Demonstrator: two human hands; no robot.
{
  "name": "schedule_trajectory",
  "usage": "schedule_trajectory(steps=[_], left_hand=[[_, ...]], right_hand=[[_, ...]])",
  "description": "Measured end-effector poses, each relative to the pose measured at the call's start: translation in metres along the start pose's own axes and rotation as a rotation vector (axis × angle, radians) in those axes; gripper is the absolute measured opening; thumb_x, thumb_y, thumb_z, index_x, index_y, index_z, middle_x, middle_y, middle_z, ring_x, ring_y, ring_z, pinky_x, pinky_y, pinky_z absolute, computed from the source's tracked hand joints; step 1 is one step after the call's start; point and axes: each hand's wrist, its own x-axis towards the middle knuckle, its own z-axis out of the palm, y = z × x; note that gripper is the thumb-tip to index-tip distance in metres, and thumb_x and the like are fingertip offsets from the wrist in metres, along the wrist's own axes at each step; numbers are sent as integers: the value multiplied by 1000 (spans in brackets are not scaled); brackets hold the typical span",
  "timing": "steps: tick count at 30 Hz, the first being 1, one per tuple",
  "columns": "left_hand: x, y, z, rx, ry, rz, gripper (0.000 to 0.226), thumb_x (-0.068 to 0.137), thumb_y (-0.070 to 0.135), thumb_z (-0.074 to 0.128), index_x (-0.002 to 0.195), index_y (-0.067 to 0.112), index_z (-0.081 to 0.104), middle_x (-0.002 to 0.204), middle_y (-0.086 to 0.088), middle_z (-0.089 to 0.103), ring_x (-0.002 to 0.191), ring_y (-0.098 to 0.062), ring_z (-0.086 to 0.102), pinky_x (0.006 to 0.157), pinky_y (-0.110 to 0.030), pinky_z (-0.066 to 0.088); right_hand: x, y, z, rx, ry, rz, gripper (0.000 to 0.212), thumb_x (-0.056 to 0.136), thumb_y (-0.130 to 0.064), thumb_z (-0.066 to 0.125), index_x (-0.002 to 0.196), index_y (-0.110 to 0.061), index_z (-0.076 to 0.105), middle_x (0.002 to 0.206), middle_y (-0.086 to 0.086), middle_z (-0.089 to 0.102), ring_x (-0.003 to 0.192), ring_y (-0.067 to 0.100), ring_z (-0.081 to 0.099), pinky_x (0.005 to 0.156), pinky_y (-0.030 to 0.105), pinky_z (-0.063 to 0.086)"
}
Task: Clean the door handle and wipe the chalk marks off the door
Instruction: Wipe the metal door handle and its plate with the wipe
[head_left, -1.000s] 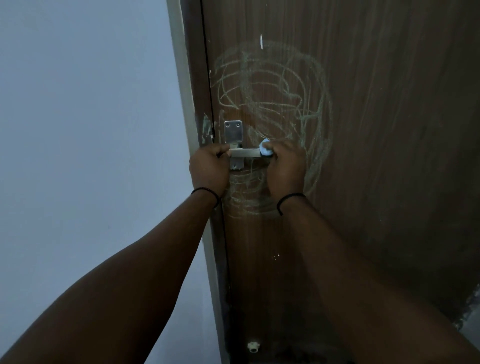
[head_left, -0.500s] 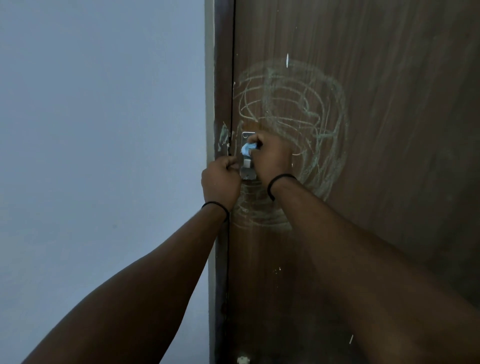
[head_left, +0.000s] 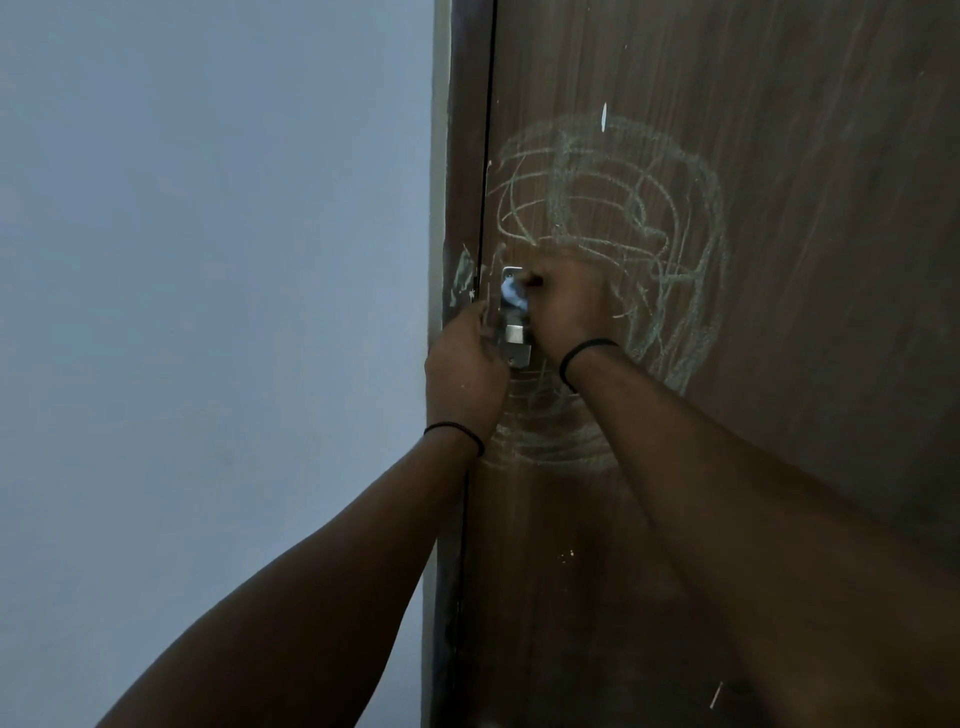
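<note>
Rubbing at centre frame: a pale cloth (head_left: 513, 297) is pinched by the right hand (head_left: 563, 306) against the handle (head_left: 514, 332) plate. The plate's edge is gripped by the left hand (head_left: 465, 369), probably as bracing. Chalk (head_left: 623, 218) is left unwiped on the door (head_left: 805, 260).

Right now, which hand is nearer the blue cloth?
Right. The right hand holds the blue cloth against the handle plate; the left hand sits lower, beside the plate.

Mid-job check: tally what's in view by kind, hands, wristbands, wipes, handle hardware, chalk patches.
Hands: 2, left hand, right hand
Black wristbands: 2
Pale blue wipe: 1
Metal door handle: 1
Chalk marks: 2, door scribble, frame smudge
Total: 8
</note>
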Motion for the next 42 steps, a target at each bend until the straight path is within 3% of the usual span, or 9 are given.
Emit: schedule_trajectory(steps=[3, 5, 9, 12, 20, 28, 36, 39, 42], left_hand=[[-1, -5, -1, 5, -5, -47, 22, 95, 12, 49, 105, 18, 67, 93, 3, 69, 76, -3, 52, 69, -9, 40], [0, -6, -1, -4, -17, -58, 24, 95, 10, 49, 109, 18, 67, 94, 1, 69, 79, -5, 54, 72, -17, 43], [5, -3, 0, -17, -15, -12, 24, 95, 11, 49, 108, 18, 68, 92, 3, 69, 77, -2, 53, 68, -2, 33], [11, 4, -1, -49, -14, 16, 22, 96, 17, 50, 108, 18, 68, 95, 5, 69, 81, -2, 55, 73, -11, 45], [10, 7, 1, 49, -132, 181, 17, 92, 23, 61, 94, 15, 76, 87, -4, 69, 75, -14, 60, 67, -30, 50], [17, 11, -7, 57, -198, 202, 12, 88, 14, 68, 92, 8, 78, 86, -10, 70, 76, -13, 57, 71, -24, 46], [26, 19, -13, 60, -288, 117, 14, 87, 14, 69, 85, 4, 78, 82, -13, 68, 77, -22, 60, 71, -30, 47], [24, 19, -14, 59, -292, 132, 10, 86, 12, 70, 87, 7, 78, 82, -11, 70, 75, -18, 59, 69, -25, 44], [25, 18, -13, 93, -288, 135, 12, 85, 6, 67, 77, 1, 76, 80, -17, 69, 74, -26, 63, 69, -35, 51]], right_hand=[[13, -7, 3, -9, 139, -3, 12, 80, -3, 66, 77, -11, 74, 86, 6, 68, 75, 15, 63, 66, 25, 51], [17, -11, 8, -110, 70, -96, 14, 80, 1, 63, 75, -7, 74, 82, 10, 67, 74, 18, 62, 64, 26, 49], [21, -4, 3, -275, -42, -203, 21, 81, 2, 57, 67, -9, 69, 73, 5, 63, 76, 19, 57, 67, 26, 42], [14, 3, -7, -298, 18, -136, 19, 71, 5, 56, 57, -7, 56, 65, 6, 58, 67, 19, 52, 61, 31, 41], [14, 3, -11, -198, 43, -84, 17, 81, 0, 62, 82, -11, 75, 87, 4, 69, 79, 14, 60, 64, 20, 37], [26, -5, -11, -421, -216, -340, 16, 80, -2, 54, 77, -10, 68, 81, 4, 64, 82, 22, 57, 73, 35, 48], [11, 6, -16, -164, -27, -1, 19, 79, 1, 63, 78, -12, 77, 83, 3, 72, 76, 19, 67, 64, 26, 50], [19, -4, -10, -243, -76, -114, 18, 79, 3, 60, 82, -5, 76, 86, 12, 68, 82, 26, 62, 71, 22, 37], [30, -19, -2, -352, -236, -297, 25, 73, 4, 56, 82, -9, 75, 85, 11, 67, 87, 28, 57, 78, 29, 42]])
